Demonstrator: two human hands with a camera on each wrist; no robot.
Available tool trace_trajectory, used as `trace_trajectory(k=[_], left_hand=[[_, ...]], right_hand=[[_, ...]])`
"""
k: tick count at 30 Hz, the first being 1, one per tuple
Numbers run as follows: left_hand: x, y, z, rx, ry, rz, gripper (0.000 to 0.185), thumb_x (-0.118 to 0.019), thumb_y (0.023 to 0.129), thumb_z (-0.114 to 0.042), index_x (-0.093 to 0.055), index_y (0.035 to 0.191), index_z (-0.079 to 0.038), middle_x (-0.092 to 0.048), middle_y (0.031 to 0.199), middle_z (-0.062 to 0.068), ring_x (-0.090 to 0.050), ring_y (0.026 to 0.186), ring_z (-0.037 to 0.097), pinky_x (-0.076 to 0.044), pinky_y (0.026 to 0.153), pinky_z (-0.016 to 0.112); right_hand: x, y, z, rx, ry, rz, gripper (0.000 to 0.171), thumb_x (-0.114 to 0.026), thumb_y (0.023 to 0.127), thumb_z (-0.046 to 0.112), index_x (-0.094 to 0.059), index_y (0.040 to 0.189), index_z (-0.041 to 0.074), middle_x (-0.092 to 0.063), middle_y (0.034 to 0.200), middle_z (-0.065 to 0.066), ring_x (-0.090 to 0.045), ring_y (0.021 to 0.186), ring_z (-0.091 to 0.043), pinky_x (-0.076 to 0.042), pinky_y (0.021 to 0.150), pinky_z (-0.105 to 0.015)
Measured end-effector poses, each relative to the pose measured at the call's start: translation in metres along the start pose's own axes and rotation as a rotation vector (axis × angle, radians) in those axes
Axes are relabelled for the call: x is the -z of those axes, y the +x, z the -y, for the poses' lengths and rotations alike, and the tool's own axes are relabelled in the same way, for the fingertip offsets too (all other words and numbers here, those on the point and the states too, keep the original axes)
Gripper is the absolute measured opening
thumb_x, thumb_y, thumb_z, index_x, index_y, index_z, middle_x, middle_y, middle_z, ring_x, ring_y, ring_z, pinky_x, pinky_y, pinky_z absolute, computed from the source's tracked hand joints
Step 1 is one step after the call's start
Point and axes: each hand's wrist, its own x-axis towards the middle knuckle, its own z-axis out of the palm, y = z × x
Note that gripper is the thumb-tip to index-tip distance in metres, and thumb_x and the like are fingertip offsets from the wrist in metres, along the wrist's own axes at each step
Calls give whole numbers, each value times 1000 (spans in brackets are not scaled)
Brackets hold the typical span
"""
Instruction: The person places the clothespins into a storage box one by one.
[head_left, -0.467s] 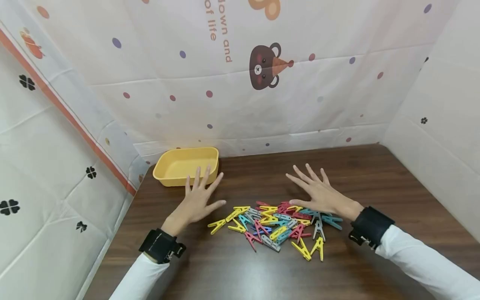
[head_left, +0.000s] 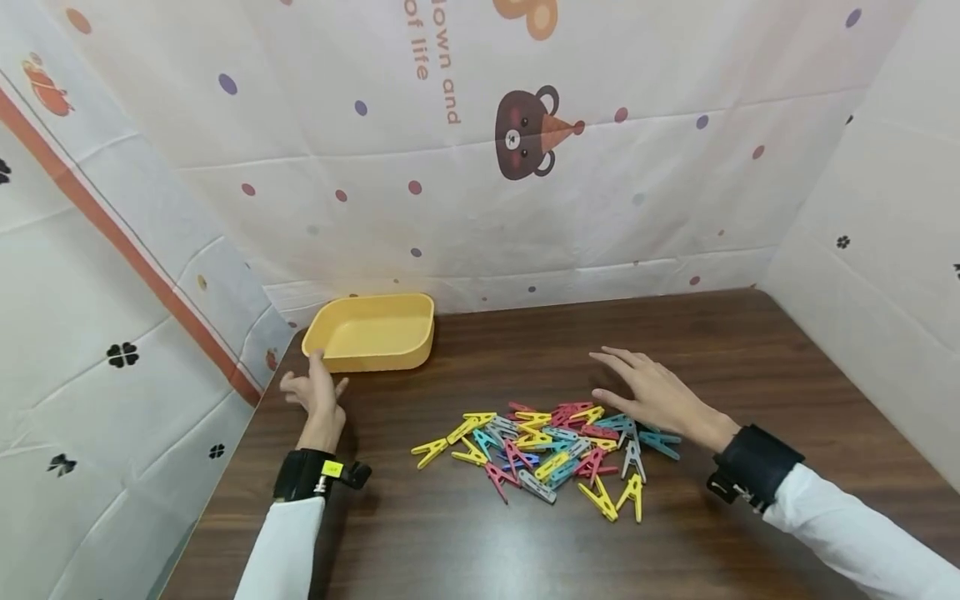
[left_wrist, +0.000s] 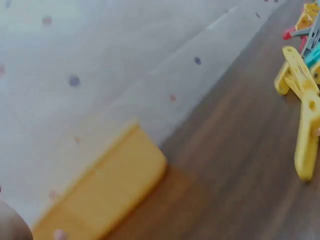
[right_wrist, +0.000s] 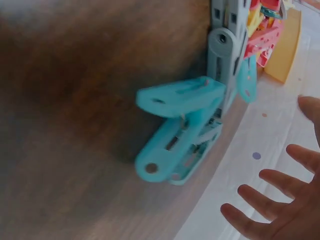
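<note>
Head view: the left hand (head_left: 318, 396), loosely open and holding nothing, rests at centre left just below the yellow tray (head_left: 367, 333). The right hand (head_left: 652, 396), fingers spread flat, hovers over the right edge of the clothes pegs (head_left: 543, 450) heaped at centre; gathering looks barely begun. Left wrist view: the tray sits at lower left, pegs at upper right. Right wrist view: a teal peg (right_wrist: 182, 130) lies at centre, empty fingers (right_wrist: 270, 182) spread at lower right. Next, pinching one peg calls for closing the fingers.

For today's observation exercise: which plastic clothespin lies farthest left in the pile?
The yellow plastic clothespin, lying alone at the pile's left end, nearest the left hand.
</note>
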Motion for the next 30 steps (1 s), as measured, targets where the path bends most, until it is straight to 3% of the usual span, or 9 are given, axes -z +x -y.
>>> trace_trajectory(k=[2, 5, 8, 12, 16, 21, 26, 30], left_hand=[[0, 3, 6, 157, -42, 36, 89, -55, 97, -52, 5, 156, -23, 14, 164, 6, -12, 155, 21, -58, 98, 29], [-7, 8, 15, 216, 8, 104, 108, -58, 94, -59, 20, 159, -25, 28, 165, 6, 4, 159, 23, -53, 108, 35], [-18, 11, 19, 225, 56, 126, 123, -67, 89, -60, 29, 158, -24, 33, 165, 7, 10, 160, 26, -52, 109, 35], [-35, 8, 21, 237, 50, 135, 135, -78, 85, -47, 35, 156, -24, 36, 164, 10, 13, 159, 31, -52, 109, 37], [-47, 2, 23, 217, 18, 143, 131, -76, 91, -30, 39, 153, -26, 29, 164, 13, 17, 158, 32, -49, 112, 39], [-58, -6, 25, 201, 29, 148, 123, -69, 94, -20, 39, 153, -26, 23, 164, 15, 12, 158, 34, -50, 111, 41], [-70, -21, 26, 211, 95, 250, 120, -68, 95, -19, 38, 154, -26, 25, 164, 18, 5, 159, 36, -52, 109, 42], [-79, -34, 29, 220, 127, 333, 122, -69, 96, -20, 38, 153, -26, 30, 164, 19, 8, 159, 38, -52, 109, 43]], right_hand=[[0, -3, 0, -9, -8, 12, 66, -68, 98, 39, -46, 153, 10, -47, 153, -25, -48, 136, -50, -43, 105, -70], [0, -9, -2, -23, -28, 33, 64, -67, 99, 40, -48, 151, 9, -50, 150, -25, -50, 133, -49, -48, 101, -68], [0, -15, -6, -40, -45, 49, 59, -65, 100, 39, -51, 149, 8, -53, 146, -25, -53, 130, -47, -55, 91, -62], [-3, -22, -12, -49, -59, 46, 52, -66, 100, 34, -57, 143, 7, -57, 137, -24, -59, 121, -43, -60, 78, -53], [-8, -22, -15, -44, -56, 51, 46, -68, 100, 30, -60, 139, 7, -60, 130, -21, -63, 112, -38, -60, 71, -45], [-9, -19, -18, -46, -30, 64, 44, -67, 100, 29, -62, 138, 7, -61, 128, -21, -66, 109, -37, -60, 71, -46], [-6, -20, -19, -48, -24, 59, 41, -68, 99, 27, -64, 135, 7, -63, 126, -19, -67, 107, -36, -60, 70, -44], [-4, -21, -21, -34, -28, 51, 36, -70, 98, 24, -68, 130, 8, -66, 122, -17, -68, 102, -32, -59, 67, -42]])
